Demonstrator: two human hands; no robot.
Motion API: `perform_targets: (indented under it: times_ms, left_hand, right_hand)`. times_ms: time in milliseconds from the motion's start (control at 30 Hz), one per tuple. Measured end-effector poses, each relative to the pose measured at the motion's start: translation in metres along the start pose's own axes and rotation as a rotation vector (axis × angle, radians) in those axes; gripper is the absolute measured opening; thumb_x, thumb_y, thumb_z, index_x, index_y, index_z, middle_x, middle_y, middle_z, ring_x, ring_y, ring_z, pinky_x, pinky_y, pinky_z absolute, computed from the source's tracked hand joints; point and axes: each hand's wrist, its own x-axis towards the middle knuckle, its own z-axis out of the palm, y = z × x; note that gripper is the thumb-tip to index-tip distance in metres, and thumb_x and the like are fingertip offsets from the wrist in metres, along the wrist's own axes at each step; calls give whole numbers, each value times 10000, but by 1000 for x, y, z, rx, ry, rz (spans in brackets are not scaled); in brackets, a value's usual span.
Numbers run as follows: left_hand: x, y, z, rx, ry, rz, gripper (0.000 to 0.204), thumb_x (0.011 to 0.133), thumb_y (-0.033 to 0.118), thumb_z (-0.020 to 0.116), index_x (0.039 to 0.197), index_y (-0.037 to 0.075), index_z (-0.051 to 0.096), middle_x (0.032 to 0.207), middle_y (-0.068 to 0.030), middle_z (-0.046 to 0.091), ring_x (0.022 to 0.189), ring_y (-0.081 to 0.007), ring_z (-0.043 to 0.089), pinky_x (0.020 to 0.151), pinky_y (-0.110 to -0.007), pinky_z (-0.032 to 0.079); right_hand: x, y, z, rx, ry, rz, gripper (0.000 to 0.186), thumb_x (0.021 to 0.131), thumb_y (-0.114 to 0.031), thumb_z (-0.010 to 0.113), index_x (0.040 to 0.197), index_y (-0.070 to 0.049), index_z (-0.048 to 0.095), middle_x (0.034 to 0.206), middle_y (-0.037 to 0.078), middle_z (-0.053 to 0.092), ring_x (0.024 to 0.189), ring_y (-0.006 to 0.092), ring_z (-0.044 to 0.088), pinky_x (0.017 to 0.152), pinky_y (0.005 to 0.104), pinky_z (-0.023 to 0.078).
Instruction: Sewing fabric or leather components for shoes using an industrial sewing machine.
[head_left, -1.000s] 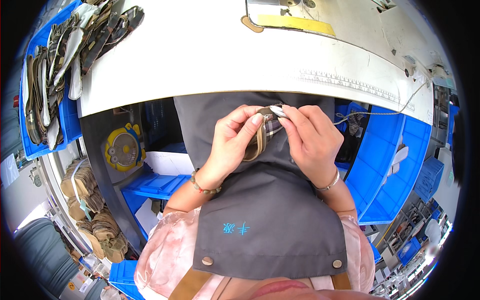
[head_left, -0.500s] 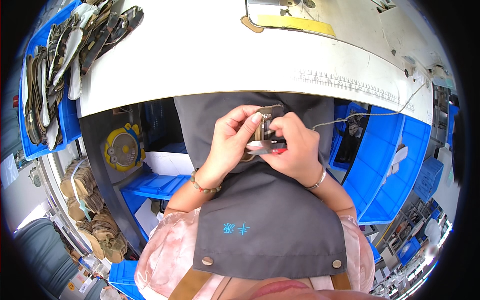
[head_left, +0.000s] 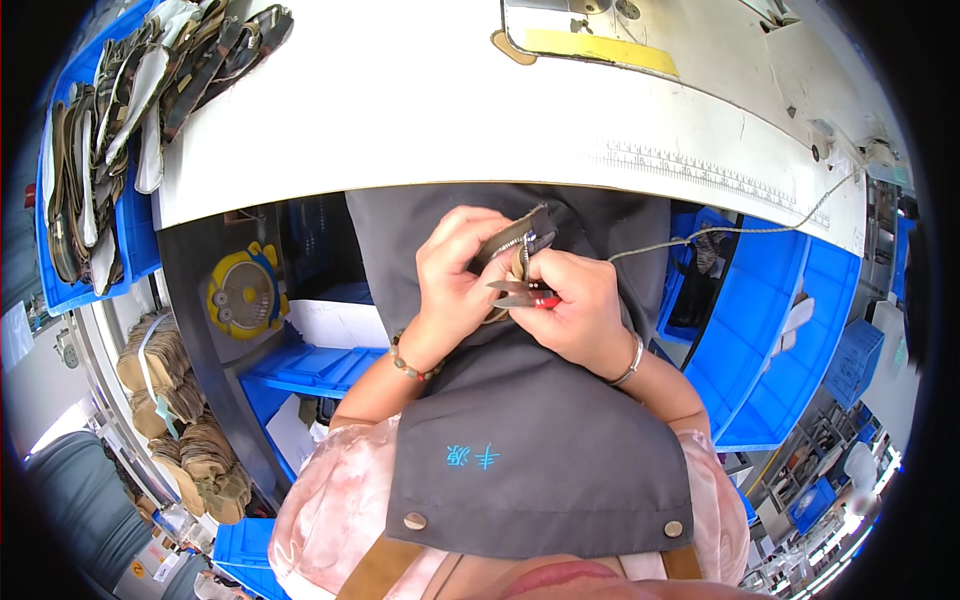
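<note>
My left hand (head_left: 452, 275) pinches a small brown and dark sewn fabric piece (head_left: 513, 234) with a light stitched or zip-like edge, held above my lap. Close against it, my right hand (head_left: 585, 300) is closed around thread snips (head_left: 518, 295) with metal blades and a bit of red at the grip. The blades point left, toward my left hand. The right fingers also touch the fabric piece, whose lower part is hidden behind both hands. A dark grey apron (head_left: 540, 420) lies under my forearms.
Ahead is a white sewing table (head_left: 400, 120) with a printed ruler and a machine plate (head_left: 590, 35). A blue bin (head_left: 140, 230) of fabric straps stands left, above bundled pieces (head_left: 165, 370) and a yellow fan (head_left: 240, 295). Blue bins (head_left: 740, 340) and a cord (head_left: 730, 231) are at right.
The fabric piece has tilted and folded between my hands. My right hand has shifted slightly left and down, and the snips' blades now show apart.
</note>
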Motion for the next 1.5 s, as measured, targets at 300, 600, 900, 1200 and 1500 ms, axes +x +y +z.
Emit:
perform_targets:
  times_ms: [300,600,900,1200,1500]
  left_hand:
    - [3,1,-2,0,-46,30,277,746,-82,666,1007,-8,718,891,-124,685,766,-233,672,667,-326,532]
    - [-2,-13,8,-46,131,-56,172,753,-57,654,900,2,723,707,-69,658,624,-137,599,579,-262,478]
    - [1,-11,1,-313,14,-373,47,913,-13,658,906,-23,704,825,-29,711,739,-52,612,659,-227,501]
    - [-3,5,-9,-453,-88,-406,178,875,-109,574,987,-26,686,918,-35,719,831,-69,647,747,-232,531]
    - [-6,15,-14,-436,-191,-348,169,866,-94,594,991,-23,683,923,-38,739,857,-57,653,753,-214,518]
  right_hand:
    - [-2,1,-2,93,-14,82,184,682,-74,790,806,-69,653,675,86,640,563,227,638,512,318,483]
    - [-5,-2,9,-10,-30,-78,320,665,-149,830,684,-89,517,600,67,568,529,249,599,473,359,441]
    - [-5,-4,10,-35,-89,-103,283,681,-192,850,733,-109,584,672,44,614,564,239,623,497,355,463]
    - [11,8,-28,92,24,52,203,770,4,797,935,-56,694,725,39,650,583,108,579,548,244,459]
    - [14,16,-38,341,-178,338,176,935,-147,707,855,8,683,598,-37,467,587,28,380,521,240,310]
